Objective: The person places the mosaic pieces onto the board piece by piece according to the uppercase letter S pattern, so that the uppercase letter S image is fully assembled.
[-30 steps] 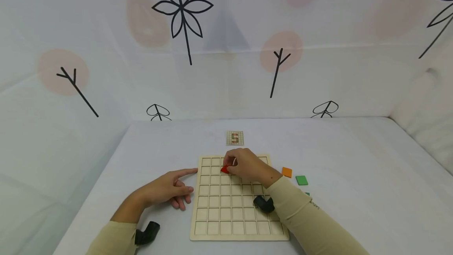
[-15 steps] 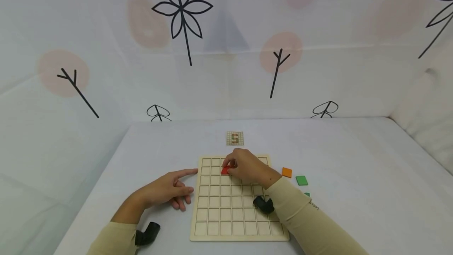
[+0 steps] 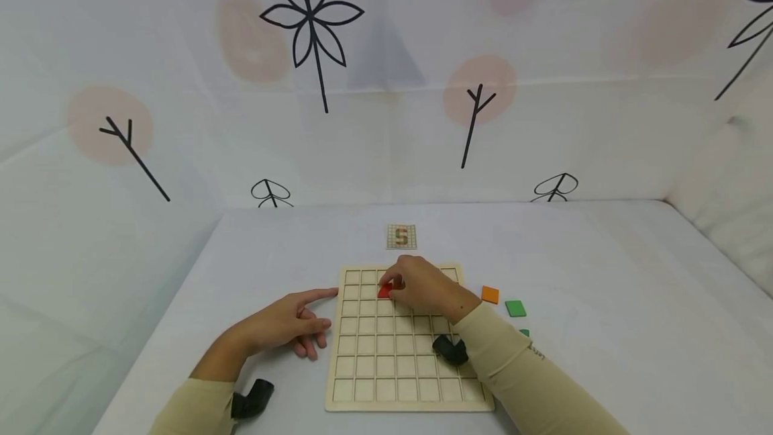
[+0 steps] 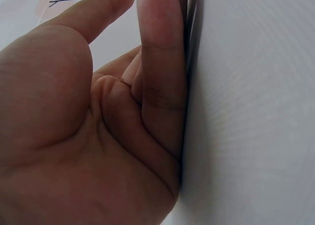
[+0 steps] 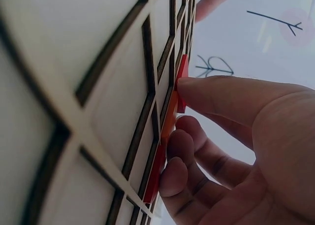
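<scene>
A pale wooden grid board (image 3: 366,388) lies on the white table. My right hand (image 3: 419,285) reaches over its upper part and pinches a red tile (image 3: 384,292) between thumb and fingers, at a cell in the second row. In the right wrist view the thumb presses this red tile (image 5: 182,81), which sticks up a little from the grid. Beside it an orange tile (image 5: 170,117) and another red tile (image 5: 155,172) sit in the board, under the curled fingers. My left hand (image 3: 280,321) rests on the table, its straight forefinger touching the board's left edge.
Right of the board lie an orange tile (image 3: 490,295) and a green tile (image 3: 515,308); another green tile (image 3: 525,332) is partly hidden by the sleeve. Behind the board lies a small pattern card (image 3: 401,236) with an S. A printed cloth (image 3: 386,139) hangs at the back.
The red tile in my right hand has gone from tilted to flatter against its cell, and the fingers have shifted slightly. The left hand has stayed at the board's edge.
</scene>
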`<action>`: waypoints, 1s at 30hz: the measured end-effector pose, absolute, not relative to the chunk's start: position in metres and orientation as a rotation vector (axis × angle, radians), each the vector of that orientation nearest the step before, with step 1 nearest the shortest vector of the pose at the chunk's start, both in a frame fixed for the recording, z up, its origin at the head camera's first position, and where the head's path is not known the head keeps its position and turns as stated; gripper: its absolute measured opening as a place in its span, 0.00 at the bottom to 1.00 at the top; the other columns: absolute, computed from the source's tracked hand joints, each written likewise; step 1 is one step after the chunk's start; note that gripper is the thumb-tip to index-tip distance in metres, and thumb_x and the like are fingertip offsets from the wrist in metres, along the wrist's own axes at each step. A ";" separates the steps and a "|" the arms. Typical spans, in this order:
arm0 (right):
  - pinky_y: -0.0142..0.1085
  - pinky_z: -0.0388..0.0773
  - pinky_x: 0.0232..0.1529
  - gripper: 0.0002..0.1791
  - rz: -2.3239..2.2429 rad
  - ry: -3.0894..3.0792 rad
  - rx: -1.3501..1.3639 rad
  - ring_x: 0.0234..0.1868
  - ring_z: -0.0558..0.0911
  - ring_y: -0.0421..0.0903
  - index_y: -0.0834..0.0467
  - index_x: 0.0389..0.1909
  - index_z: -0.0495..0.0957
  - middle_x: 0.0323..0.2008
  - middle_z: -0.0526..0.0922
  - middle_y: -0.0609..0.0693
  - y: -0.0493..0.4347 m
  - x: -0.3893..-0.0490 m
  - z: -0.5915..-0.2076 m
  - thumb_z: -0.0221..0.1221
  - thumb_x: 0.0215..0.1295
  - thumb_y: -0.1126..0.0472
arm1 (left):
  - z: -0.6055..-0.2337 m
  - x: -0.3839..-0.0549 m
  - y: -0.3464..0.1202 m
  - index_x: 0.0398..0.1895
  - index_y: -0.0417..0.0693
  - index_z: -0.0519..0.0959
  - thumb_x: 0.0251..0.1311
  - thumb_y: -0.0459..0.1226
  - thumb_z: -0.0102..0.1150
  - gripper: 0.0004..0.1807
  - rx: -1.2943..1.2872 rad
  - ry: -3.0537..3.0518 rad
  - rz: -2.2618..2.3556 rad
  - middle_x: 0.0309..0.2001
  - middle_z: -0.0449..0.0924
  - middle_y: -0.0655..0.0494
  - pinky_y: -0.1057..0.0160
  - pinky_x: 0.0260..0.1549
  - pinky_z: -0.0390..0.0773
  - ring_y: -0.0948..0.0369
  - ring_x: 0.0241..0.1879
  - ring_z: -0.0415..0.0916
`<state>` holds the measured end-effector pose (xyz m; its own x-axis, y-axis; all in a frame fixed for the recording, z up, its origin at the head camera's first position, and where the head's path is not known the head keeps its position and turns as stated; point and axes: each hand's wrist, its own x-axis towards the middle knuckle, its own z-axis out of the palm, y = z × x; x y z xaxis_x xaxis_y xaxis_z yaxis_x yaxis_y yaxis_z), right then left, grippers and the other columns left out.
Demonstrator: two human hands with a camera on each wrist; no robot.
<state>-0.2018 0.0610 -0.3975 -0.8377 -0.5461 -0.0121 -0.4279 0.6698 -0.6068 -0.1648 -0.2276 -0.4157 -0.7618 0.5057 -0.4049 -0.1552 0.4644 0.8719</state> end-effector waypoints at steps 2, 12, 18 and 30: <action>0.38 0.79 0.42 0.11 -0.901 2.694 -0.802 0.37 0.78 0.41 0.57 0.47 0.87 0.38 0.83 0.48 0.060 -0.202 -0.397 0.65 0.65 0.66 | -0.415 -0.164 -0.228 0.78 0.56 0.57 0.67 0.46 0.63 0.40 0.289 2.075 1.324 0.32 0.86 0.48 0.62 0.27 0.85 0.55 0.27 0.86; 0.37 0.77 0.39 0.10 -0.895 2.696 -0.808 0.34 0.76 0.41 0.57 0.45 0.85 0.35 0.81 0.48 0.058 -0.203 -0.394 0.65 0.64 0.67 | -0.414 -0.164 -0.231 0.78 0.57 0.57 0.67 0.46 0.63 0.40 0.293 2.082 1.325 0.32 0.86 0.48 0.62 0.27 0.85 0.55 0.27 0.86; 0.37 0.77 0.39 0.11 -0.876 2.704 -0.788 0.34 0.76 0.41 0.56 0.47 0.83 0.35 0.80 0.47 0.059 -0.205 -0.395 0.63 0.65 0.67 | -0.413 -0.164 -0.232 0.79 0.57 0.57 0.67 0.46 0.63 0.40 0.288 2.078 1.332 0.32 0.86 0.48 0.62 0.27 0.85 0.55 0.27 0.87; 0.34 0.76 0.35 0.11 -0.978 2.729 -0.745 0.33 0.75 0.42 0.59 0.50 0.83 0.36 0.80 0.47 0.082 -0.203 -0.378 0.60 0.69 0.65 | -0.418 -0.164 -0.230 0.78 0.58 0.58 0.66 0.46 0.63 0.40 0.296 2.070 1.340 0.31 0.86 0.47 0.61 0.27 0.85 0.54 0.27 0.86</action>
<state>-0.2028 0.0825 -0.3781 -0.8657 -0.4998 0.0271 -0.4032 0.6644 -0.6293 -0.1641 -0.2296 -0.4178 -0.7659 0.5077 -0.3945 -0.1523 0.4529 0.8785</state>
